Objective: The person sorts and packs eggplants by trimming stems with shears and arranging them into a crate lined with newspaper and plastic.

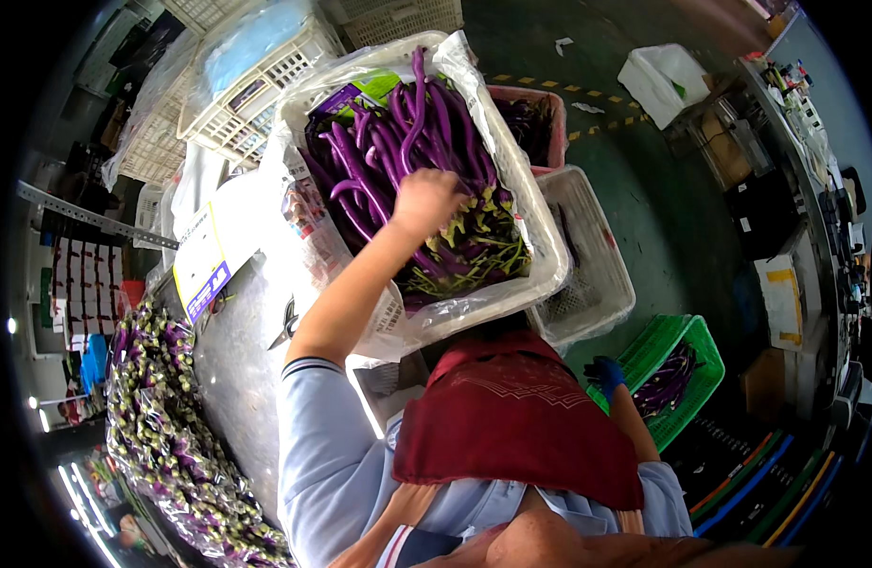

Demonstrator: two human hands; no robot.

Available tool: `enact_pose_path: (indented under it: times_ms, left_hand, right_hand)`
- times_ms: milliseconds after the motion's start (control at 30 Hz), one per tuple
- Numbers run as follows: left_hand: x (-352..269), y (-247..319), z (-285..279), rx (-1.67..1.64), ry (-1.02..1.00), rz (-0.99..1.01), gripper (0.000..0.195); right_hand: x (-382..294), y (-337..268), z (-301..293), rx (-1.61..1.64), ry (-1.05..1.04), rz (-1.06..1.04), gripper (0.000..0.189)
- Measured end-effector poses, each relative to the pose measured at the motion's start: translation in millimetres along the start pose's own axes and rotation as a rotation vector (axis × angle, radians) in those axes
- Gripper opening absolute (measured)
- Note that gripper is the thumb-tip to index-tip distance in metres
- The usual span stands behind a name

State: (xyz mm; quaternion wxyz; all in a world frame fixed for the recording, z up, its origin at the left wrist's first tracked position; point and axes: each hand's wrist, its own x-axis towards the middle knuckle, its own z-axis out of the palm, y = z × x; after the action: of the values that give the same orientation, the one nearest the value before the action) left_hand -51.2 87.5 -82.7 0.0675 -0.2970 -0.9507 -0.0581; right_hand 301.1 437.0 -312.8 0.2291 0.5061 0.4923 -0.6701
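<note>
My bare left hand (429, 202) is over long purple eggplants (379, 153) in a white, paper-and-plastic-lined crate (549, 266). Its fingers are curled and slightly blurred near the green stem ends (478, 227); whether they grip an eggplant is hidden. One long eggplant (416, 113) lies on top, running from beside this hand towards the crate's far end. Low at my right side, my right hand (605, 376), in a blue glove, has its fingers apart and holds nothing visible. It is beside the rim of a green plastic crate (705, 341) with more eggplants (670, 380) inside.
Many plastic-wrapped eggplants (173, 440) are piled along the metal table (240, 383) at left, with pruning shears (288, 325) near my left arm. Cream crates (265, 92) stand at the upper left. A white crate (606, 298) and a red crate (560, 128) are beyond the lined crate.
</note>
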Motion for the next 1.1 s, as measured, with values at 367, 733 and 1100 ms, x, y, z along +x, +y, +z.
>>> enact_pose_path:
  times_ms: [367,733,1100]
  left_hand:
    - [8,4,38,-0.178,0.021,0.087,0.019]
    - [-23,-43,23,-0.879,0.14,-0.221,0.018]
    - [-31,-60,18,-1.499,-0.147,-0.319,0.034]
  right_hand:
    - [-9,10,22,-0.056,-0.04,-0.11,0.026]
    - [16,58,-46,0.14,0.026,0.163,0.026]
    - [-10,-33,33,-0.172,-0.05,-0.147,0.035]
